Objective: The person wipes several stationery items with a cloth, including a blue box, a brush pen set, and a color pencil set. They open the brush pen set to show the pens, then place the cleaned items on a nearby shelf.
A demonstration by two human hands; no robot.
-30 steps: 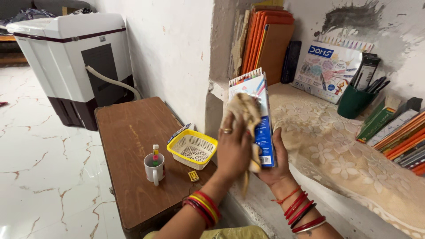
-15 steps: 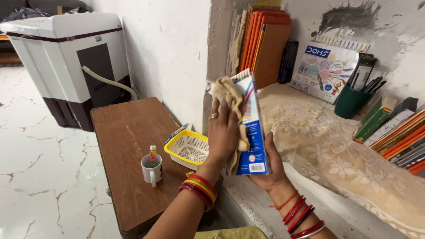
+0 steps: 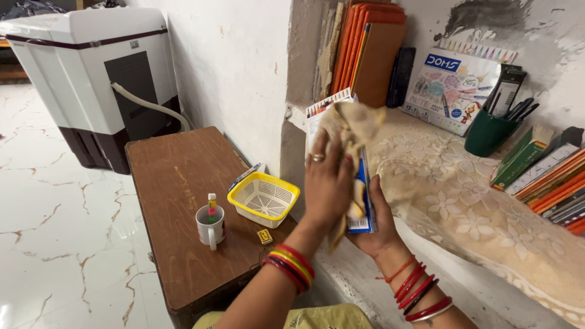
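Below my head camera I log a white marble floor (image 3: 55, 207) with brown veining, a white plastered wall (image 3: 237, 67), and a white-and-maroon washing machine (image 3: 91, 73) standing against it with a pale hose at its side. Item: low brown wooden table (image 3: 170, 183), set just beside the wall, bearing a white mug (image 3: 210, 226) with small coloured objects standing in it, a yellow plastic basket (image 3: 263, 198), a small yellow box (image 3: 265, 236) near the basket, and a thin blue-and-white pack (image 3: 245, 176) wedged between basket and wall. Item: stone shelf spread with a cream lace cloth (image 3: 463, 207). On it, at the back, upright orange and brown folders (image 3: 372, 49); a flat white art-supply box (image 3: 454, 88) with a blue label patch and a row of coloured tips along its top, leaning on the stained wall; a dark green pen cup (image 3: 487, 131); a slanting stack of books (image 3: 548, 183) in green, orange and red. Item in hand: a tall blue-and-white pencil box (image 3: 364, 195), held upright above the shelf edge. My right hand (image 3: 378, 228) is clamped round its lower end. My left hand (image 3: 326, 183), fingers closed, presses a beige rag (image 3: 350, 125) against the box's face.
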